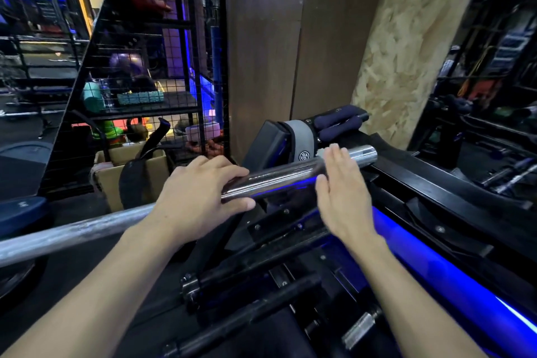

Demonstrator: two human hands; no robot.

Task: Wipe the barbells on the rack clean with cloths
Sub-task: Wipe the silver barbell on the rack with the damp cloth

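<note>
A steel barbell (279,174) runs from the lower left up to the right, its shiny sleeve ending near the black rack (436,192). My left hand (200,195) grips the barbell where the sleeve begins, fingers over the top and thumb underneath. My right hand (343,192) is held flat with straight fingers against the near side of the sleeve, close to its end. No cloth is visible in either hand. More dark bars (247,320) lie lower on the rack in front of me.
A blue light strip (453,273) glows along the rack at the right. Straps and padded grips (334,125) hang behind the sleeve's end. A cardboard box (116,171) with a black bag stands left of the rack, before a wire-mesh storage cage (151,67).
</note>
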